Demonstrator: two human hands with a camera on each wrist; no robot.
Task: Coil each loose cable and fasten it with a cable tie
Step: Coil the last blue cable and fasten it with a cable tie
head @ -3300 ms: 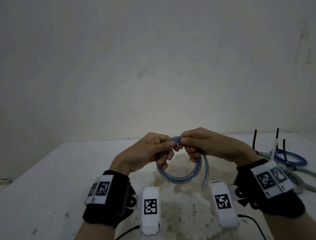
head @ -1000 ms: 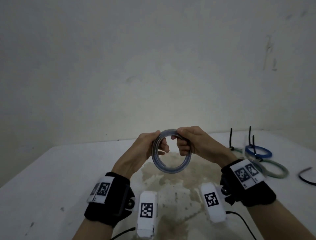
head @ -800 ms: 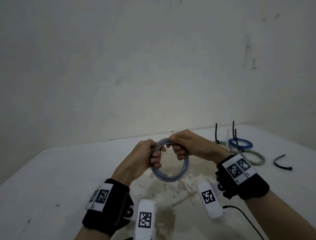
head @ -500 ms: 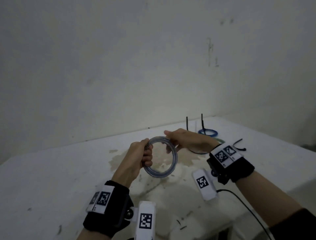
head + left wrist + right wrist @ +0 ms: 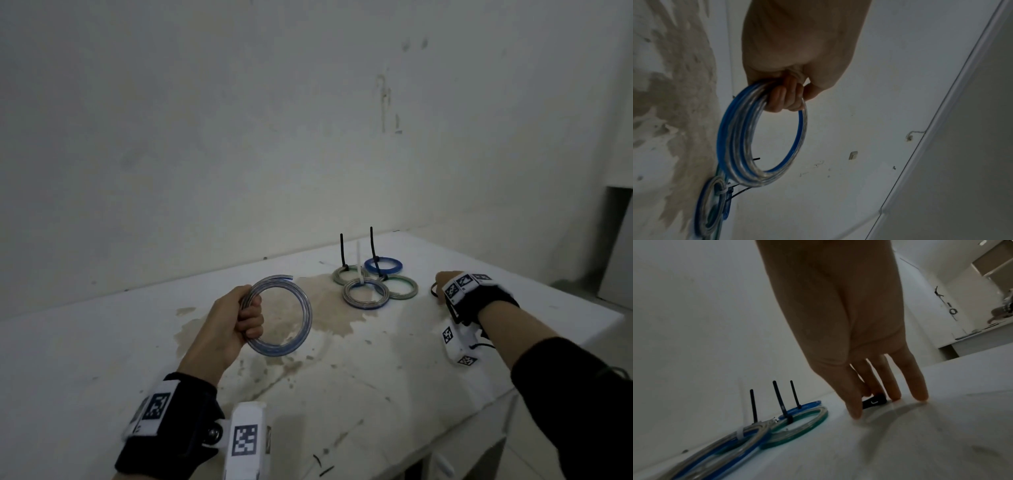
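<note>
Currently, status by item:
left hand (image 5: 236, 322): fingers curled tight round one side of the coiled cable (image 5: 294, 322), holding it upright above the tabletop (image 5: 102, 359).
coiled cable: clear-and-blue loops, untied; one free end sticks out at the top of the coil.
right hand (image 5: 849, 337): reached out to the right, fingers (image 5: 918, 386) straight and pointing down, tips touching the tabletop around a black cable tie (image 5: 874, 400). Not gripping it as far as I can see.
black cable tie: lying flat on the tabletop, just under the fingers.
finished coils (image 5: 375, 284): four, overlapping on the tabletop between the hands, near the wall; tie tails stand upright.
tabletop: white, brown stain in the middle.
</note>
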